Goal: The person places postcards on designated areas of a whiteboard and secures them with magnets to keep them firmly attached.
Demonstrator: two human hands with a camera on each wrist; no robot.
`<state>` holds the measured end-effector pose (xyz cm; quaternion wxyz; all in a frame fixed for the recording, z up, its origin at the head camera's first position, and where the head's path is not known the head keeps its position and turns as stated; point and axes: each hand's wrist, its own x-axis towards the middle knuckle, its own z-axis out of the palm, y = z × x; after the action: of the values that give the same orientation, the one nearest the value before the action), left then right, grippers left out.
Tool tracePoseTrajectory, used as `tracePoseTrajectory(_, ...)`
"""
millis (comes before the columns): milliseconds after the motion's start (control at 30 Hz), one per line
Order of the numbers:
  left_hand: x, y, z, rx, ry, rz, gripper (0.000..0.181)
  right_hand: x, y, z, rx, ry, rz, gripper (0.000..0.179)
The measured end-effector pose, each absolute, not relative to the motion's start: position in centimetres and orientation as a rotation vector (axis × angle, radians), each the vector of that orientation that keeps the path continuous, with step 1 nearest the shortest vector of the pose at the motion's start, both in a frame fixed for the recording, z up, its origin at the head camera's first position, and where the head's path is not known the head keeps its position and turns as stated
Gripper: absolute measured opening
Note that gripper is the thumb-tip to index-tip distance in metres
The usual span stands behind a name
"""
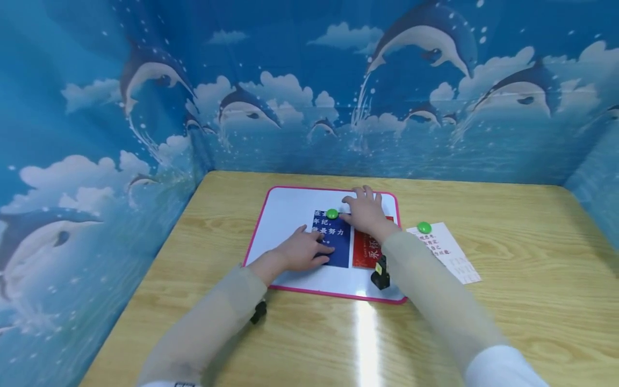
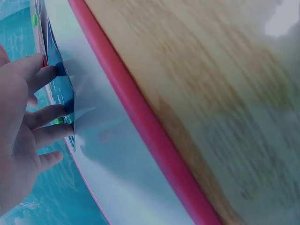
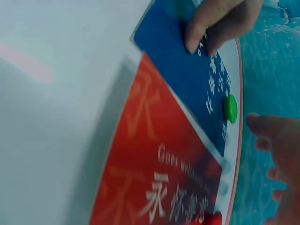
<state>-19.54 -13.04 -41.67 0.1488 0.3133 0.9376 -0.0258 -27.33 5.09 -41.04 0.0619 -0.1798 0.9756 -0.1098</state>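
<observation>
A white magnetic board (image 1: 285,215) with a pink frame lies on the table. On it, a dark blue card (image 1: 342,252) with white Chinese characters sits beside a red card (image 3: 145,150). My left hand (image 1: 297,251) rests its spread fingertips on the blue card, as the left wrist view also shows. A round green magnet (image 1: 332,214) is on the card's top edge. Just right of that magnet, my right hand (image 1: 366,214) reaches over the board's upper part, fingers loosely spread and holding nothing. The forearm hides part of the red card. A red magnet (image 3: 214,219) shows at its top edge.
To the right of the board, a white card (image 1: 456,263) with printed text lies on the wooden table (image 1: 522,252). Another green magnet (image 1: 424,227) is on its upper edge. A blue dolphin-print curtain (image 1: 300,145) stands behind and at the sides.
</observation>
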Motion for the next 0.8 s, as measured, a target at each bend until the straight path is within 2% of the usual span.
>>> tracePoseTrajectory(267,-19.3,-13.2,-42.1,0.88,2.706,-0.014,0.043,-26.7,8.7,-40.5,-0.512,2.977,-0.383,0.045)
tracePoseTrajectory(467,-19.2,-13.5,-42.2,0.877,2.728,0.055,0.041,-25.9,11.9,-39.8,-0.519,2.992,-0.405,0.048)
tracePoseTrajectory(633,-19.0,-13.8,-42.1,0.864,2.737,0.11,0.039,-25.2,14.8,-39.3,-0.5,2.948,-0.412,0.057)
tracePoseTrajectory(800,-19.0,-13.9,-42.1,0.826,2.742,0.178,0.046,-24.5,17.5,-39.1,-0.486,2.925,-0.427,0.068)
